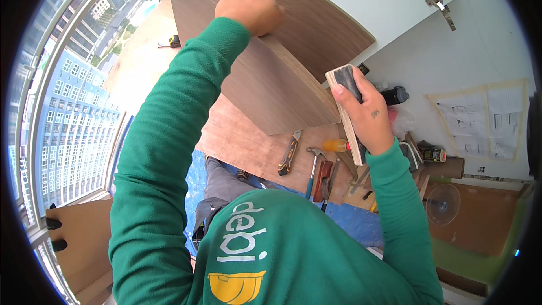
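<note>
My left hand (251, 10) is closed over the upper edge of a brown wood-grain panel (271, 87), which stands tilted on edge on the work surface. Some of its fingers are hidden behind that edge. In my right hand (370, 110) is a long plywood block (353, 138) with a dark strip on its face, like a sanding block. My thumb presses on its near side while the other fingers wrap round the back. The block is held upright by the right end of the panel; whether the two touch I cannot tell.
Behind stands another wood-grain board (310, 22) beside a white door with a hinge (441, 8). On the plywood surface (226, 130) lie a utility knife (289, 152), a hammer (312, 172), a hand plane (323, 181) and a tape measure (169, 41). Windows (73, 85) line the left.
</note>
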A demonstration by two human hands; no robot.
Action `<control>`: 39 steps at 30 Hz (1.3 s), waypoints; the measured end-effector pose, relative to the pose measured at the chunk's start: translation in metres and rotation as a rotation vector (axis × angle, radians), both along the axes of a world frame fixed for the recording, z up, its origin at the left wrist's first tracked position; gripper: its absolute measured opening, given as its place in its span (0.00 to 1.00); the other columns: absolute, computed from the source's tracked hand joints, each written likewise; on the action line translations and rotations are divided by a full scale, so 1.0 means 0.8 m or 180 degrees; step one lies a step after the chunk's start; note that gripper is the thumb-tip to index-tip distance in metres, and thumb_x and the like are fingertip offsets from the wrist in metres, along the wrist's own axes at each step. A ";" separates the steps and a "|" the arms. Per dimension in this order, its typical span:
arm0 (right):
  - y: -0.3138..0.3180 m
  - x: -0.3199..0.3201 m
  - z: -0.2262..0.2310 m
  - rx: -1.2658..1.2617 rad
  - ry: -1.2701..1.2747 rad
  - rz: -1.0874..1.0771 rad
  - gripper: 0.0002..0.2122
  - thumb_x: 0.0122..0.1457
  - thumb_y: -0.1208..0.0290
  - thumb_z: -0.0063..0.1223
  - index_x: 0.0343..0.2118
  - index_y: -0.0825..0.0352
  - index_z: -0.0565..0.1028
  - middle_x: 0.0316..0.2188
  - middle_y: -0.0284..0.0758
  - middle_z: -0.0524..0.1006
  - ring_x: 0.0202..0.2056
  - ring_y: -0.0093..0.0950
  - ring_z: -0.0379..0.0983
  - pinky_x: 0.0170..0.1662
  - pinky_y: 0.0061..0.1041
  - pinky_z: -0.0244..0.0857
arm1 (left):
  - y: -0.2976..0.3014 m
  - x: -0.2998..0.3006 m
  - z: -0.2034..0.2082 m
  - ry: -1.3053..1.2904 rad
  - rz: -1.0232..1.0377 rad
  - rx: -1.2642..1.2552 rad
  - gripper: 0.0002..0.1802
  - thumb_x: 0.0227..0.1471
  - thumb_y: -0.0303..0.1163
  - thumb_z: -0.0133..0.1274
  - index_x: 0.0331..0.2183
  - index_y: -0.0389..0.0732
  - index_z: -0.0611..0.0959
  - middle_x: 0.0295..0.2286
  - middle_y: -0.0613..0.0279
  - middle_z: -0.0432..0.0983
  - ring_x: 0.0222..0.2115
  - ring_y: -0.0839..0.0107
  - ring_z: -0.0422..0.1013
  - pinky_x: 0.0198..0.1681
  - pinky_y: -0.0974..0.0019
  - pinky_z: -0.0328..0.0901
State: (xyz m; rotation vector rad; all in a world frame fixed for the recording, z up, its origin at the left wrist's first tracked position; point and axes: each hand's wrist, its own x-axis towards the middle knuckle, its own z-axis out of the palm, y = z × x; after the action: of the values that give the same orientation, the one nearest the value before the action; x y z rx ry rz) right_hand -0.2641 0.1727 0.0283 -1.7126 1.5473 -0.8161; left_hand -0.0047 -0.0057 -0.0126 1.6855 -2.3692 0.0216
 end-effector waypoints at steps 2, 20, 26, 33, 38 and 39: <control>-0.001 0.001 0.001 -0.0100 0.0158 -0.0089 0.21 0.68 0.60 0.64 0.56 0.71 0.75 0.42 0.39 0.80 0.43 0.28 0.76 0.51 0.28 0.71 | -0.005 0.004 0.002 -0.0041 -0.0109 0.0036 0.26 0.66 0.43 0.43 0.62 0.54 0.81 0.52 0.55 0.85 0.55 0.55 0.79 0.63 0.51 0.67; 0.046 -0.087 -0.057 0.0237 -0.1037 -0.0870 0.22 0.74 0.58 0.58 0.60 0.72 0.77 0.44 0.26 0.79 0.45 0.17 0.71 0.52 0.21 0.67 | 0.016 0.018 0.012 0.0878 -0.0191 -0.0051 0.21 0.63 0.40 0.49 0.51 0.47 0.88 0.42 0.56 0.89 0.44 0.55 0.82 0.60 0.54 0.66; 0.156 -0.117 -0.136 0.0856 -0.1892 -0.1556 0.21 0.74 0.59 0.59 0.59 0.72 0.77 0.44 0.25 0.77 0.45 0.16 0.70 0.53 0.20 0.66 | 0.079 -0.009 0.011 0.0941 -0.1499 -0.0706 0.11 0.59 0.42 0.63 0.33 0.46 0.90 0.28 0.63 0.84 0.33 0.61 0.78 0.46 0.58 0.65; 0.194 -0.117 -0.150 0.0709 -0.1810 -0.1609 0.21 0.74 0.59 0.58 0.60 0.71 0.76 0.46 0.27 0.78 0.46 0.17 0.71 0.55 0.21 0.67 | 0.182 -0.085 0.007 0.1000 -0.1691 -0.0538 0.15 0.53 0.47 0.70 0.27 0.46 0.90 0.25 0.68 0.83 0.31 0.65 0.76 0.47 0.58 0.62; 0.193 -0.110 -0.145 0.0585 -0.1835 -0.1640 0.21 0.74 0.60 0.59 0.59 0.72 0.76 0.46 0.29 0.78 0.47 0.19 0.73 0.55 0.23 0.68 | 0.208 -0.096 0.008 0.0886 -0.1847 -0.0608 0.23 0.37 0.53 0.76 0.30 0.47 0.91 0.29 0.70 0.84 0.39 0.65 0.77 0.56 0.52 0.60; 0.192 -0.109 -0.146 0.0575 -0.1797 -0.1652 0.21 0.74 0.60 0.59 0.59 0.72 0.76 0.46 0.30 0.79 0.46 0.19 0.73 0.55 0.23 0.68 | 0.205 -0.095 0.008 0.0861 -0.1883 -0.0601 0.24 0.35 0.53 0.77 0.31 0.47 0.91 0.31 0.70 0.84 0.40 0.65 0.77 0.57 0.52 0.60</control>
State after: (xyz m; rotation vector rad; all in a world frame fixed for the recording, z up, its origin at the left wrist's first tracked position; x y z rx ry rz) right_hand -0.3514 0.3264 -0.0883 -0.8410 1.6014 -1.2430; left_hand -0.0808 0.1587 -0.0063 0.8030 -2.4599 -0.0764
